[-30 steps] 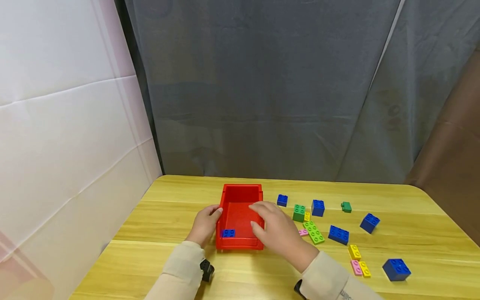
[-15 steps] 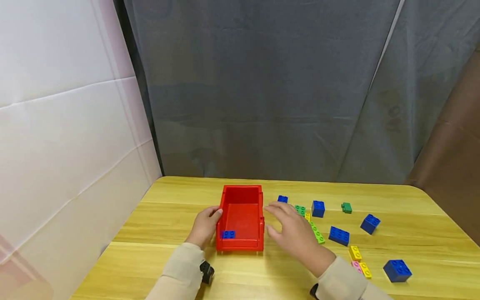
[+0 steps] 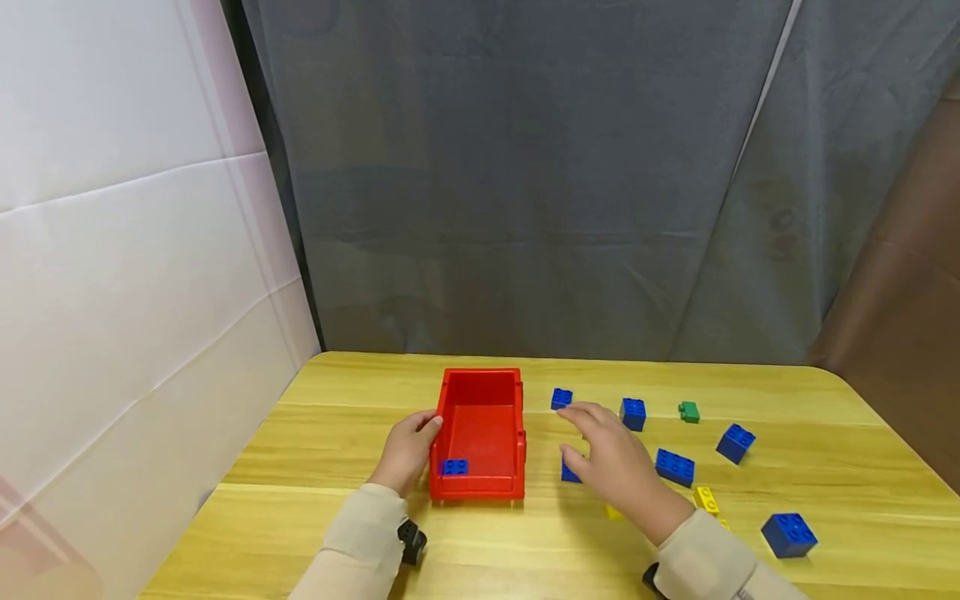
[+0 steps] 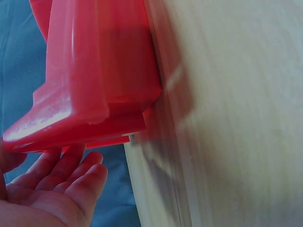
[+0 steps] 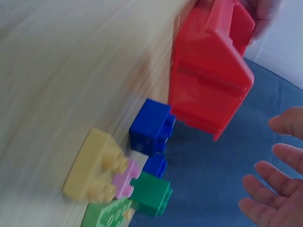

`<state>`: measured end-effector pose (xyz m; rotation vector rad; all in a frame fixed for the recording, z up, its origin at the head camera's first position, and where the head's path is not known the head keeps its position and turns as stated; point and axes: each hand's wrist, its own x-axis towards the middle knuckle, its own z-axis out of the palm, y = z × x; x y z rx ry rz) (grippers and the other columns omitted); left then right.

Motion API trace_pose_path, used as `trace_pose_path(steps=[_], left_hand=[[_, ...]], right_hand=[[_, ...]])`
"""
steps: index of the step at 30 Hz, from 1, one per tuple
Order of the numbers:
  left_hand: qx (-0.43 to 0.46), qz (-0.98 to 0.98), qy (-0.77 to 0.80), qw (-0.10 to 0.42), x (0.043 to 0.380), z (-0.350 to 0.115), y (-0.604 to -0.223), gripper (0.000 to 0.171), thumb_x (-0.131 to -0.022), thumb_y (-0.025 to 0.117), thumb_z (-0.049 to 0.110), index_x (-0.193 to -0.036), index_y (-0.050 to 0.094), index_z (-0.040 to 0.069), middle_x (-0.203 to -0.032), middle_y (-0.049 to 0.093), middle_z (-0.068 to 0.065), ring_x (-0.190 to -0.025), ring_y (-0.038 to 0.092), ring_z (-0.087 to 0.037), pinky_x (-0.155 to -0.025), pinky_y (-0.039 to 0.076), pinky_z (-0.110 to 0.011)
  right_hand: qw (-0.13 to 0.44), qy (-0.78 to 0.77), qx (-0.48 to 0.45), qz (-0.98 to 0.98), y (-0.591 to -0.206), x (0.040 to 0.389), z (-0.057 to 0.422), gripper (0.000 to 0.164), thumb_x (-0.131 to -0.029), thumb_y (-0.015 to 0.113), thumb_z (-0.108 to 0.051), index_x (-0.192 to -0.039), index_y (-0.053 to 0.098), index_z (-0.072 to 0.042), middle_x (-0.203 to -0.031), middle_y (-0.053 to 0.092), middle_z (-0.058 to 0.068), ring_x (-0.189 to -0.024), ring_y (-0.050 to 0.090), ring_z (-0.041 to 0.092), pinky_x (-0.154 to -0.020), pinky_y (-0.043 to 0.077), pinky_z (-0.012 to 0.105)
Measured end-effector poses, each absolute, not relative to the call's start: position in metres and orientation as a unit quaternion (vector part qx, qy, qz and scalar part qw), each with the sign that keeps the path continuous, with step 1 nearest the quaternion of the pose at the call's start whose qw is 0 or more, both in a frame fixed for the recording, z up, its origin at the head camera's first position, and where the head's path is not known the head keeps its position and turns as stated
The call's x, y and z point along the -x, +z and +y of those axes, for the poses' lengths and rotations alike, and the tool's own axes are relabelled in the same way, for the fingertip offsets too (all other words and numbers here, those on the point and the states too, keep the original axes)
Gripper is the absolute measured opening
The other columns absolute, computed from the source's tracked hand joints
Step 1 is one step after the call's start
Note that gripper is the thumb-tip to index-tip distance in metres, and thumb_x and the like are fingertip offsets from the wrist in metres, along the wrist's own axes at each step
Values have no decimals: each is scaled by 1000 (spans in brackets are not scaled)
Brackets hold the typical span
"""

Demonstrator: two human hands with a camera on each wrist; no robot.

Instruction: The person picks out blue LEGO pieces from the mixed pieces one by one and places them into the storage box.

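The left hand (image 3: pixel 406 450) grips the left side wall of the rectangular red plastic bin (image 3: pixel 483 487). The right hand (image 3: pixel 618 458) hovers right of the bin — fingers spread wide, thumb apart. Near it, a yellow studded block (image 5: pixel 85 172), a pink studded block (image 5: pixel 125 179) and a dark green studded block (image 5: pixel 149 194) form a close group. A blue studded block (image 3: pixel 455 467) lies inside the bin, near left corner. The bin stands on the wood-grain surface (image 3: pixel 487 550).
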<state>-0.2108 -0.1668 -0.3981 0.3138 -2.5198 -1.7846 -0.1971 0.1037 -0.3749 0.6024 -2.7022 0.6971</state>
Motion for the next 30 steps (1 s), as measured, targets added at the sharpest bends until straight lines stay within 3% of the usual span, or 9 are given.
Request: trace_pose_path(steps=[15, 30], left_hand=[[-97, -810, -579, 19, 213, -166, -396, 40, -103, 44, 19, -135, 50, -5, -134, 53, -25, -121, 51, -40, -104, 41, -52], [-107, -807, -581, 11, 210, -167, -397, 40, -103, 44, 18, -136, 50, -5, -135, 52, -25, -122, 50, -41, -104, 41, -53]], right_hand=[[61, 234, -164, -956, -377, 205, 110, 47, -87, 70, -20, -132, 59, -11, -136, 54, 11, -124, 51, 32, -97, 48, 49], [37, 225, -175, -958, -387, 207, 113, 48, -85, 74, -17, -130, 60, -6, -135, 54, 14, -128, 47, 36, -101, 44, 52]])
